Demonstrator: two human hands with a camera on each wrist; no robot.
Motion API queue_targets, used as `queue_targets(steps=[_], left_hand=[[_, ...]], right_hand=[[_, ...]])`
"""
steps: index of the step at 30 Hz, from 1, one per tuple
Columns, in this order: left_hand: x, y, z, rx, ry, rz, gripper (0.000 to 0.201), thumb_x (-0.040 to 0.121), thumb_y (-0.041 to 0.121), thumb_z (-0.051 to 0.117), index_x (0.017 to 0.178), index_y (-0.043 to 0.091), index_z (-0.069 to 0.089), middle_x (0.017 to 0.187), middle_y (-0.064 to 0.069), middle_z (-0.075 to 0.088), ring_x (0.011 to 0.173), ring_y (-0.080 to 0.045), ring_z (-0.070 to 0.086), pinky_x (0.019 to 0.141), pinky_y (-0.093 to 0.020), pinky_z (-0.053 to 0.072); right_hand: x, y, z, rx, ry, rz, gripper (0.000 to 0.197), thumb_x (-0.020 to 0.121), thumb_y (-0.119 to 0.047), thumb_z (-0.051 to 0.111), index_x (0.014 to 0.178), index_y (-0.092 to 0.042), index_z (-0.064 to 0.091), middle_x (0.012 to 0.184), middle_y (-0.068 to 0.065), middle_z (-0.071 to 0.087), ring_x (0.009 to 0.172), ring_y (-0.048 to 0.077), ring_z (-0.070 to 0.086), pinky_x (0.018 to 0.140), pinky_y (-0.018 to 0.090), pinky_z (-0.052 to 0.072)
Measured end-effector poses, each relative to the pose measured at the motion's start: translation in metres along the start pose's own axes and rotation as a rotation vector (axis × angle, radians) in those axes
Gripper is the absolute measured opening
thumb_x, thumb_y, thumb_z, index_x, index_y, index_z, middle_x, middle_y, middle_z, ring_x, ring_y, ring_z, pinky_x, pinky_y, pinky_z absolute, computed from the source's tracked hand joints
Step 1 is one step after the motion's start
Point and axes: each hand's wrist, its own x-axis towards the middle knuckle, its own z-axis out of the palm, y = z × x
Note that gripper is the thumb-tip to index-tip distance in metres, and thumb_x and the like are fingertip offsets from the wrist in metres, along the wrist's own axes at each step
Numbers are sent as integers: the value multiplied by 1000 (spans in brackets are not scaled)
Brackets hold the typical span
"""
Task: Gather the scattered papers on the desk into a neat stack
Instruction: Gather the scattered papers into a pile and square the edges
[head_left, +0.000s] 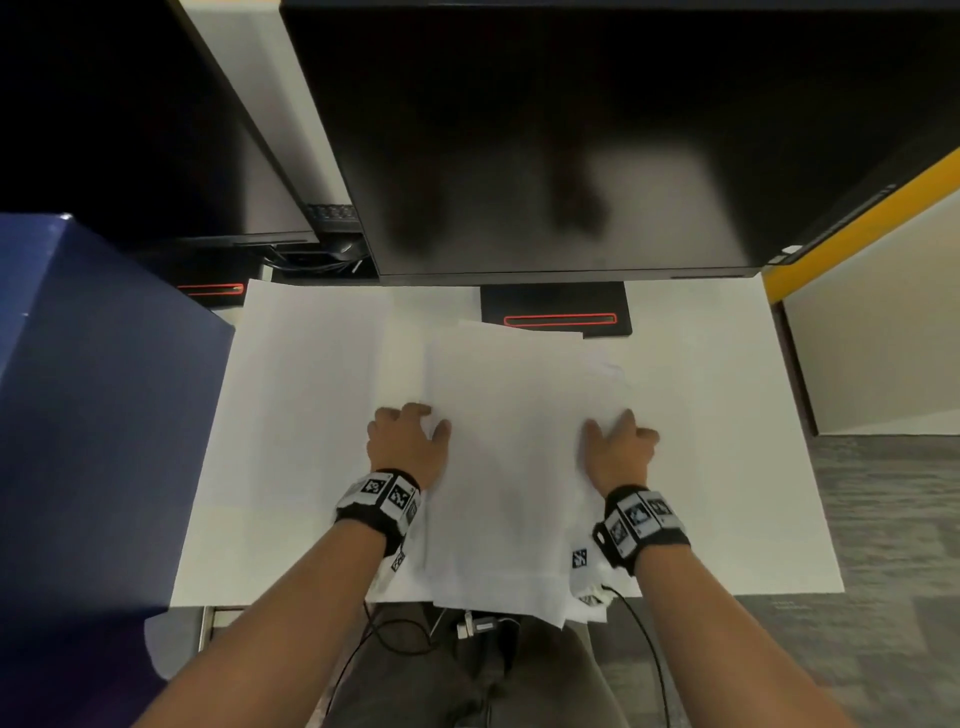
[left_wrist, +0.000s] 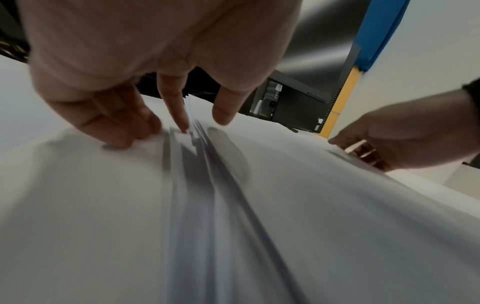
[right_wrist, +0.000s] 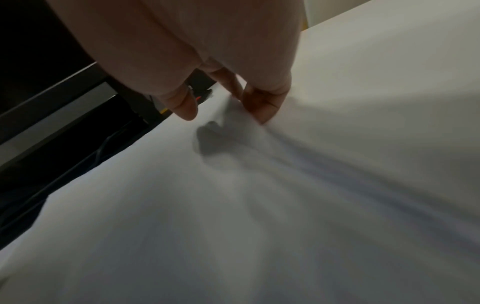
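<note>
A loose stack of white papers lies in the middle of the white desk, its sheets slightly fanned and its near end hanging over the front edge. My left hand stands at the stack's left edge. In the left wrist view, the left hand has bent fingers set against the sheet edges, thumb lifted above the top sheet. My right hand flanks the right edge. From the right wrist, the right hand touches the papers with its fingertips, thumb raised.
A dark monitor stands right behind the stack on its black base, and a second monitor is at the back left. A tall blue box borders the desk on the left. Cables hang below the front edge.
</note>
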Motion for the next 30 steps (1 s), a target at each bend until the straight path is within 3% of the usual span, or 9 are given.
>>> queue_targets(steps=[4, 9, 13, 17, 19, 21, 24, 27, 30], left_hand=[[26, 19, -15, -125, 165, -144, 59, 96, 47, 51, 142, 11, 45, 141, -17, 43, 129, -34, 42, 102, -43, 42], [51, 17, -25, -187, 89, -290, 48, 102, 43, 40, 132, 6, 41, 126, -21, 62, 114, -40, 61, 89, -42, 47], [56, 28, -25, -121, 13, -161, 50, 105, 40, 30, 137, 2, 39, 127, -24, 62, 115, -41, 60, 88, -41, 45], [57, 28, -29, -304, -17, 35, 56, 102, 41, 44, 145, 5, 37, 139, -18, 54, 128, -37, 52, 98, -33, 39], [54, 13, -37, -254, 69, 27, 63, 95, 47, 53, 146, 10, 41, 141, -15, 53, 129, -32, 50, 107, -42, 40], [43, -9, -40, -79, 126, -79, 62, 92, 51, 56, 141, 15, 48, 136, -14, 54, 125, -32, 50, 105, -43, 42], [11, -30, -25, -43, 12, -135, 61, 91, 52, 55, 139, 15, 46, 134, -14, 54, 122, -32, 53, 102, -39, 44], [-10, -25, 1, -53, -85, -26, 58, 99, 43, 48, 146, 10, 38, 142, -15, 46, 128, -32, 49, 107, -39, 41], [-1, -34, -18, 43, 110, -17, 53, 97, 51, 45, 137, 17, 55, 135, -13, 53, 124, -31, 50, 104, -39, 40]], right_hand=[[16, -34, 9, -4, -79, -131, 67, 92, -36, 55, 150, -14, 31, 142, 21, 33, 128, 42, 41, 109, 47, 37], [22, -31, 8, -64, 78, 73, 66, 97, -37, 48, 150, -2, 27, 145, 26, 30, 130, 44, 35, 108, 48, 33], [13, -55, 33, -142, -79, -100, 62, 101, -35, 41, 153, -7, 22, 145, 27, 29, 133, 44, 33, 110, 49, 31], [15, -61, 33, -111, -151, -172, 61, 99, -33, 46, 154, -18, 24, 146, 22, 31, 133, 41, 37, 111, 48, 35], [17, -45, 21, -113, -89, -163, 64, 94, -37, 52, 150, -14, 31, 142, 24, 34, 129, 45, 39, 110, 51, 36], [11, -24, 10, -136, -46, -120, 60, 91, -40, 55, 138, -6, 42, 138, 25, 36, 124, 47, 41, 107, 52, 38], [-11, -4, 14, -179, -61, -100, 56, 91, -42, 57, 126, 0, 47, 135, 25, 36, 119, 45, 44, 103, 48, 40], [-32, 3, 33, -213, -138, -178, 63, 89, -41, 61, 134, -1, 41, 137, 24, 34, 121, 44, 44, 104, 46, 41], [-34, 3, 37, -239, -145, -174, 63, 88, -37, 63, 134, -3, 40, 137, 24, 34, 124, 44, 40, 104, 48, 39]])
